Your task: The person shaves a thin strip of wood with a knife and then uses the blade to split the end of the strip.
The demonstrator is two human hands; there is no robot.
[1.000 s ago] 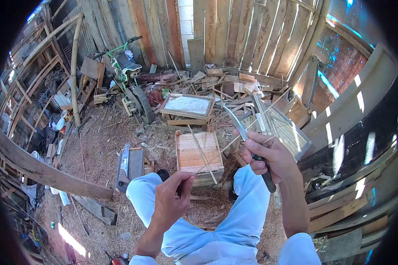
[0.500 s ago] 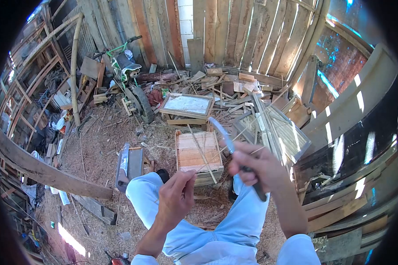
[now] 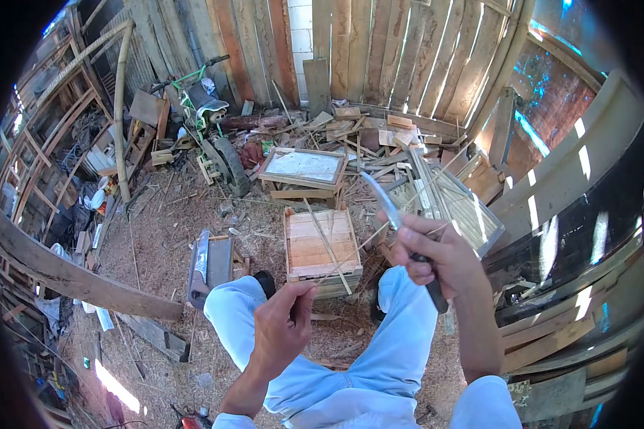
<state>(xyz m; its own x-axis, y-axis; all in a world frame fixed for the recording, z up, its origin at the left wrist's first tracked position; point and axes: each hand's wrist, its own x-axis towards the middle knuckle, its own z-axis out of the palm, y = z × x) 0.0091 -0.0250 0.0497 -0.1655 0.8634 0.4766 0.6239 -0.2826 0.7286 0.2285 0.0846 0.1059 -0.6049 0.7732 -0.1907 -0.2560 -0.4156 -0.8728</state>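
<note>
My left hand (image 3: 283, 322) is closed in a pinch on one end of a thin wooden strip (image 3: 358, 249). The strip slants up to the right, toward the knife (image 3: 381, 200). My right hand (image 3: 436, 261) is wrapped round the knife's dark handle, with the pale, curved blade pointing up and left. Whether the blade touches the strip I cannot tell. Beyond both hands stands a wooden box (image 3: 319, 225) with slatted boards, and a loose stick (image 3: 327, 245) lies slantwise across its top.
A hand saw (image 3: 201, 261) lies by a small dark-topped stool (image 3: 222, 261) on the left. A framed panel (image 3: 303, 167), scrap wood (image 3: 379, 136) and a green bike (image 3: 211, 121) are farther back. A long beam (image 3: 79, 275) crosses the left side.
My right hand and the knife have moved right and slightly upward, away from my left hand. My left hand stays nearly in place, still pinching the strip.
</note>
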